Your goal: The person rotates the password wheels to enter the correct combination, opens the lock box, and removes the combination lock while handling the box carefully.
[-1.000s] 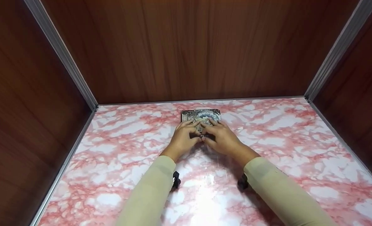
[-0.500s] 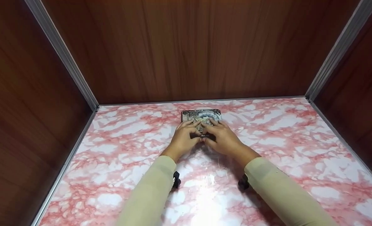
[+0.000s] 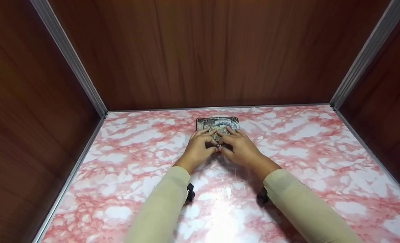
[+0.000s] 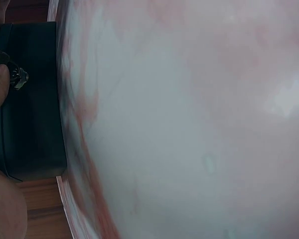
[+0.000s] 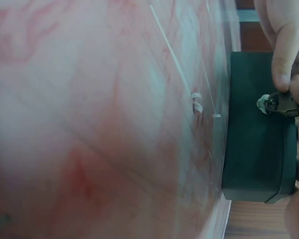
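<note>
A small tin box (image 3: 217,122) with a patterned lid sits near the far edge of the table. Dark green walls of the box (image 5: 251,154) show in the right wrist view, with a metal clasp (image 5: 281,104) on the front. My left hand (image 3: 197,147) grips the box from the left, fingers over the lid and thumb at the clasp (image 4: 19,78). From the right, my right hand (image 3: 241,148) holds it likewise, its thumb (image 5: 284,64) right at the clasp. Both hands cover much of the lid, and the thumbs almost meet at the front.
The table top (image 3: 135,189) has a red and white marbled pattern and a bright glare in front. Brown wood-look panels (image 3: 193,54) with grey metal edging rise behind and on both sides. Thin whitish streaks (image 5: 174,57) cross the surface before the box.
</note>
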`<state>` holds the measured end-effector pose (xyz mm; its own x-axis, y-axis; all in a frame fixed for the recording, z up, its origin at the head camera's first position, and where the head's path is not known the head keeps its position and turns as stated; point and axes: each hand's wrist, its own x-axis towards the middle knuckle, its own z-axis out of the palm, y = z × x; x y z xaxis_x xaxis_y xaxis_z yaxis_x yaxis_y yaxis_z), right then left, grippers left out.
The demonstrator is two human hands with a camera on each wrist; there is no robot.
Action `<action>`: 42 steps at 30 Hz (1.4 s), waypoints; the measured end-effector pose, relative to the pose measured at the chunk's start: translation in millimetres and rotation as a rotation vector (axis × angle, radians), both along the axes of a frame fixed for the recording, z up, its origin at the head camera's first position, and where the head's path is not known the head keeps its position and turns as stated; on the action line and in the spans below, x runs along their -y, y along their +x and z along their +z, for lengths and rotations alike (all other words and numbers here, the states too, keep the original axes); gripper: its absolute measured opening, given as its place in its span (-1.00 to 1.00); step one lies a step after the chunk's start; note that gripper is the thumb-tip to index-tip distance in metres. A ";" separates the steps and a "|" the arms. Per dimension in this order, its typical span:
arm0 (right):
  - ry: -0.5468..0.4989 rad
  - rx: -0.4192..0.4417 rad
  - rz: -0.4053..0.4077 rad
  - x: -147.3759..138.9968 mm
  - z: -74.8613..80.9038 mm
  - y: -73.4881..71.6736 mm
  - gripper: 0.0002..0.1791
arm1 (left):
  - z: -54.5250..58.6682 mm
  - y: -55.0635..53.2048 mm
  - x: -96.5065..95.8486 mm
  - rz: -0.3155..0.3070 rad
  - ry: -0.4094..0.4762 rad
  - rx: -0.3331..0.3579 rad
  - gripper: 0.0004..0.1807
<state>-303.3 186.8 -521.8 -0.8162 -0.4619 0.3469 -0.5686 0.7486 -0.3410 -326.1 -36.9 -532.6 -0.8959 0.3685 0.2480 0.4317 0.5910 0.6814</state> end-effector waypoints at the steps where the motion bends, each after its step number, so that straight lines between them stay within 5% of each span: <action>1: -0.003 0.002 -0.001 -0.2 -0.3 0.1 -0.79 | 0.2 -0.2 -0.2 -0.004 -0.002 -0.003 -0.90; 12: -0.018 -0.030 0.010 -0.7 -2.8 -1.4 -0.59 | -1.1 -1.1 -0.6 -0.024 -0.001 -0.046 -0.90; 29: -0.004 -0.002 0.002 0.3 -1.6 0.4 -0.77 | -0.4 -0.2 0.0 0.004 0.010 0.012 -0.90; 42: -0.027 -0.014 0.015 0.4 -3.1 0.0 -0.81 | -0.5 0.2 0.1 -0.019 0.010 -0.036 -0.90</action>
